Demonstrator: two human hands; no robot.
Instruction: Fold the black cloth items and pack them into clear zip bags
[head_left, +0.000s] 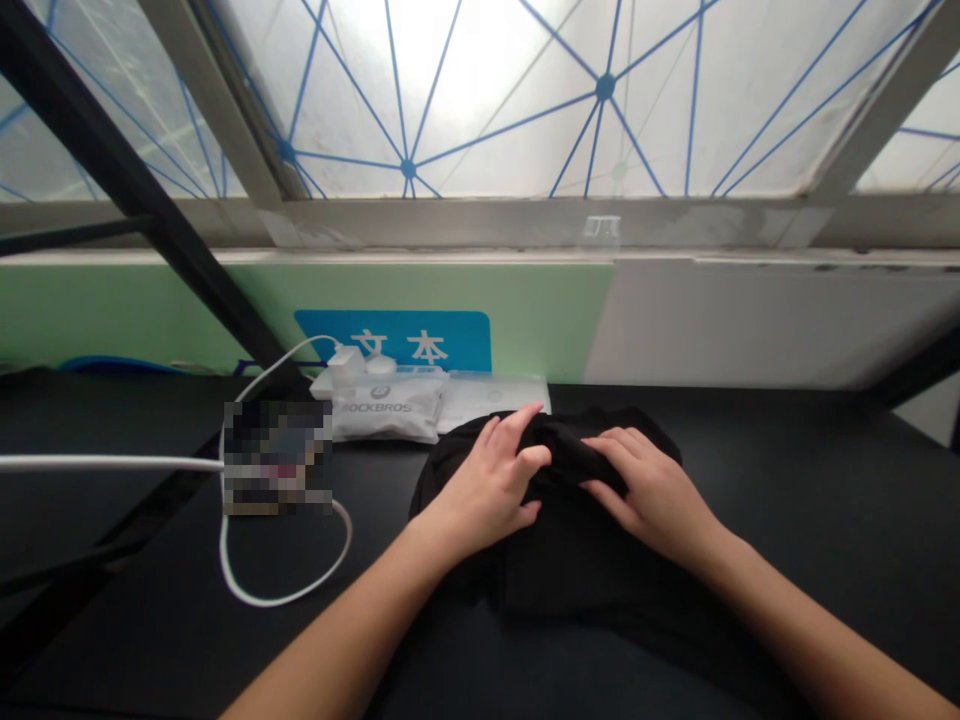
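- White cable (112, 463), running in from the left edge; a second length loops on the near side of a pixelated item (277, 470), identity obscured.
- White plug adapter (346, 366), far left, seated on a white strip partly hidden behind the pouch.
- Pale pouch (390, 408), marked "OCKBROS" as legible, lying left of the cloth; contents cannot be told.
- Left hand (491, 480), fingers and thumb spread wide, over the left part of the cloth.
- Flat white packet (495, 400), far side, between pouch and cloth; contents cannot be told.
- Black cloth (585, 560), bunched at centre on the black table (825, 500), near part lying flatter.
- Right hand (652, 485), narrowed, a fold of the cloth held between thumb and fingers.
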